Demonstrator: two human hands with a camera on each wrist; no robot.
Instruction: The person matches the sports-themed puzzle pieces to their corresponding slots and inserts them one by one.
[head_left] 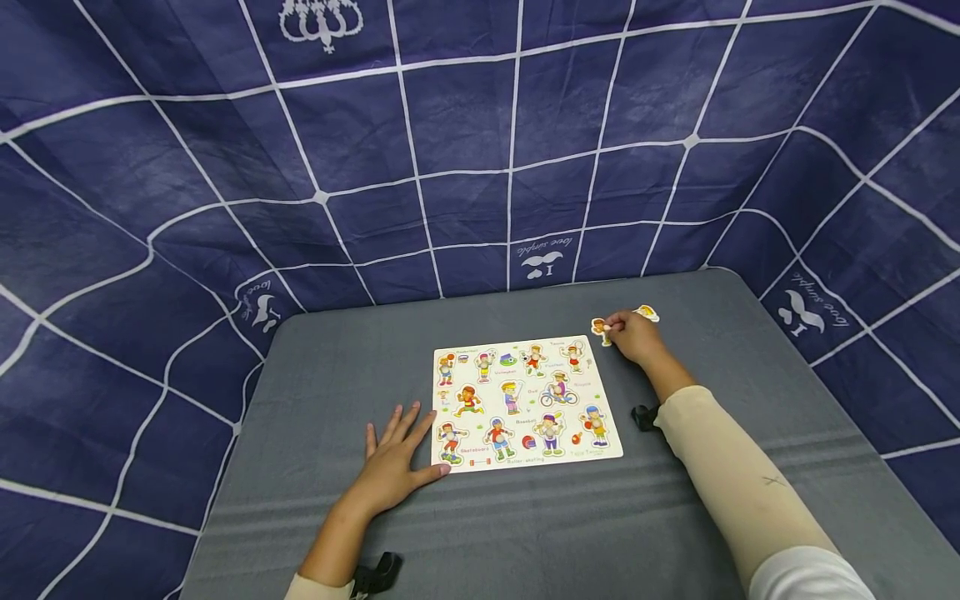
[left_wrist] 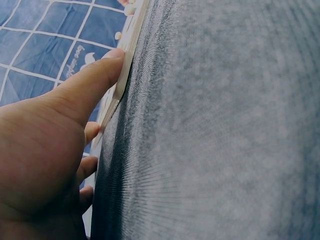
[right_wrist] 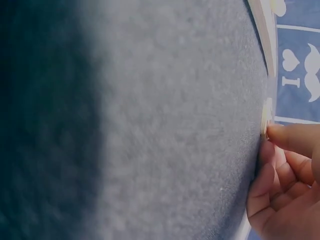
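Observation:
A pale puzzle board [head_left: 487, 417] printed with sports figures lies on the grey table. My left hand [head_left: 390, 475] is spread flat at its lower left, fingers straight, with the thumb [left_wrist: 100, 75] touching the board's edge. Off the board's upper right corner, my right hand [head_left: 635, 337] pinches a small figure-shaped puzzle piece [head_left: 600, 328] between thumb and fingers. Seen edge-on in the right wrist view, that piece [right_wrist: 265, 120] is close to the tabletop; whether it touches cannot be told. Another puzzle piece [head_left: 647, 312] lies just behind the right hand, partly covered by it.
The grey cloth-covered table [head_left: 337, 358] meets a blue curtain [head_left: 465, 208] with white grid lines at the back and sides. A black wrist camera [head_left: 645, 417] sits under the right wrist, and another black device [head_left: 384, 571] by the left.

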